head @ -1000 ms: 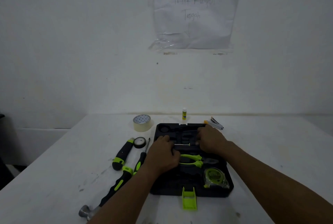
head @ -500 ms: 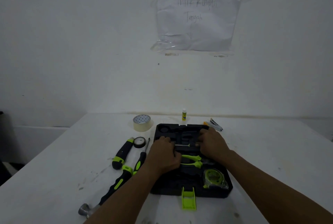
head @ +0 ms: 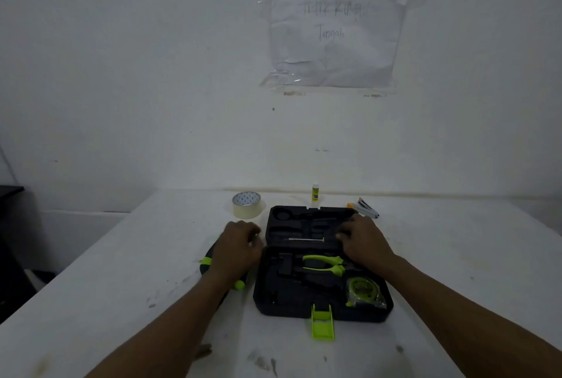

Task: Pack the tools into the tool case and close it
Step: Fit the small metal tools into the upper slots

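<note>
Left hand (head: 238, 248) left of the open tool case (head: 322, 310), over loose tools; can't tell its grip. Right hand (head: 365, 245) on the case's far right, fingers curled, contents unclear.

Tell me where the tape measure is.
The tape measure sits in the near right corner of the open tool case, just below the pliers.

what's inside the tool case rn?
In the tool case: pliers, tape measure, a thin metal bit. Right hand covers part of it.
</note>
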